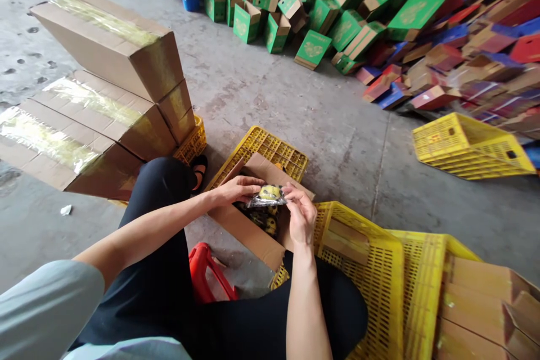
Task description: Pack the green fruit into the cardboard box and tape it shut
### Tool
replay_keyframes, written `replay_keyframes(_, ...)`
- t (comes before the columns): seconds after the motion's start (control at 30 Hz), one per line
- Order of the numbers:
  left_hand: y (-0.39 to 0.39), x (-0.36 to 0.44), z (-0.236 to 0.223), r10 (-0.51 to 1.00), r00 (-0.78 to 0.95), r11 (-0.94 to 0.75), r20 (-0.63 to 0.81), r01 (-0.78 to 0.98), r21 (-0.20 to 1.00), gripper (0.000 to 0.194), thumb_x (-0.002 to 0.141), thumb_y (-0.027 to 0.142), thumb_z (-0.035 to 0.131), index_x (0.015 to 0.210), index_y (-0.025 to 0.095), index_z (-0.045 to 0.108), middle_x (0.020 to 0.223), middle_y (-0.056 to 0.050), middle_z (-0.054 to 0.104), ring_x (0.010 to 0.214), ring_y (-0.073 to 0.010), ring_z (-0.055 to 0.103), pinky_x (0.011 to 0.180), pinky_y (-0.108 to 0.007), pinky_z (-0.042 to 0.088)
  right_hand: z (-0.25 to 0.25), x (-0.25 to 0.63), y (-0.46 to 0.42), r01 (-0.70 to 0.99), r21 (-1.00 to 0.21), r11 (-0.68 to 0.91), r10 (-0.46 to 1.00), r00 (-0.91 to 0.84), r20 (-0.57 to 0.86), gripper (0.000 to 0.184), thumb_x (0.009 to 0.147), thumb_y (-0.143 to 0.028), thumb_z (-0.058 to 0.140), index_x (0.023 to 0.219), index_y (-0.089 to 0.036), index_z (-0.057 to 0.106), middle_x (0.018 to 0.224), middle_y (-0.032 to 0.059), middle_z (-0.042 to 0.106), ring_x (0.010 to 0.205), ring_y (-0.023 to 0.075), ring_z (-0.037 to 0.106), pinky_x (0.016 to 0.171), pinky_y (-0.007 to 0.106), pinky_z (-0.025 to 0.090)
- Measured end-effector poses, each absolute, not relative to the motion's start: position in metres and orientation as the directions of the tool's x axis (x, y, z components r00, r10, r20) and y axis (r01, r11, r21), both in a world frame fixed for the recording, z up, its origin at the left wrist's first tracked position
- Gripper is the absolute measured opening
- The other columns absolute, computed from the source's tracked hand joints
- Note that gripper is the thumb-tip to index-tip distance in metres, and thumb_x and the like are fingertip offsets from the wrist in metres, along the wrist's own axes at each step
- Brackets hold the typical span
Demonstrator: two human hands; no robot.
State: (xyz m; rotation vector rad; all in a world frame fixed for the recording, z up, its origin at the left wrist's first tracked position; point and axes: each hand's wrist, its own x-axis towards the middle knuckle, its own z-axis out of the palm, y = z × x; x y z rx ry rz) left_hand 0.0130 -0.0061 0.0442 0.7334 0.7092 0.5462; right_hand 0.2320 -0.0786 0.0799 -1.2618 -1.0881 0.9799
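Note:
Between my two hands is a clear plastic packet [270, 194] with something yellow and black-spotted inside; its exact kind I cannot make out. My left hand [240, 188] holds the packet's left end, fingers closed on it. At the other end, the fingers of my right hand [301, 214] pinch the plastic. Directly below is an open cardboard box [248, 233] with its flaps spread. Inside the box lie more yellow and black items [270, 225] in shiny wrap, partly hidden by the packet and my hands. A yellow plastic crate [276, 149] stands under the box.
Taped cartons [147, 76] are stacked at the left. Yellow crates [379, 270] stand at my right, with folded cardboard [476, 287] beside them. Another yellow crate [468, 149] lies farther off. Green boxes [314, 48] and red-blue boxes [447, 62] are heaped behind. A red stool [206, 270] shows between my legs.

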Motion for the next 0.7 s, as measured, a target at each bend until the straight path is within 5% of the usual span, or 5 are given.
replay_keyframes(0.17, -0.005, 0.013, 0.042, 0.780, 0.534, 0.540, -0.325, -0.313, 0.782, 0.074, 0.068, 0.041, 0.100, 0.131, 0.018, 0.070, 0.106, -0.007, 0.073, 0.086, -0.0159, 0.069, 0.074, -0.024, 0.053, 0.088, 0.227, -0.075, -0.216, -0.975, -0.049, 0.959, 0.263, -0.106, 0.018, 0.082, -0.038, 0.071, 0.091, -0.024, 0.078, 0.149, 0.0063, 0.064, 0.138, 0.0290, 0.058, 0.107, 0.044, 0.052)
replay_keyframes(0.4, -0.003, 0.012, 0.046, 0.845, 0.481, 0.409, -0.234, -0.300, 0.862, 0.064, 0.069, 0.039, 0.099, 0.123, 0.016, 0.074, 0.085, 0.001, 0.069, 0.072, -0.0103, 0.063, 0.071, -0.022, 0.047, 0.078, 0.224, -0.076, -0.218, -0.958, -0.187, 0.911, 0.325, -0.252, 0.056, 0.078, -0.045, 0.085, 0.128, -0.029, 0.067, 0.116, 0.0039, 0.080, 0.111, 0.0228, 0.073, 0.092, 0.037, 0.060)
replay_keyframes(0.57, -0.005, 0.013, 0.049, 0.821, 0.515, 0.422, -0.246, -0.259, 0.869, 0.066, 0.072, 0.045, 0.096, 0.126, 0.017, 0.073, 0.093, -0.003, 0.074, 0.079, -0.0151, 0.068, 0.078, -0.026, 0.050, 0.071, 0.228, -0.076, -0.166, -0.952, -0.259, 0.891, 0.341, -0.301, 0.048, 0.073, -0.051, 0.086, 0.110, -0.023, 0.075, 0.112, 0.0078, 0.080, 0.100, 0.0247, 0.075, 0.079, 0.035, 0.062)
replay_keyframes(0.7, -0.004, 0.015, 0.049, 0.799, 0.559, 0.408, -0.221, -0.234, 0.883, 0.068, 0.074, 0.049, 0.094, 0.132, 0.022, 0.072, 0.123, -0.010, 0.074, 0.108, -0.0241, 0.071, 0.094, -0.033, 0.052, 0.071, 0.226, -0.076, -0.153, -0.959, -0.239, 0.894, 0.350, -0.279, 0.045, 0.073, -0.051, 0.087, 0.105, -0.022, 0.076, 0.105, 0.0061, 0.081, 0.094, 0.0232, 0.075, 0.081, 0.036, 0.062)
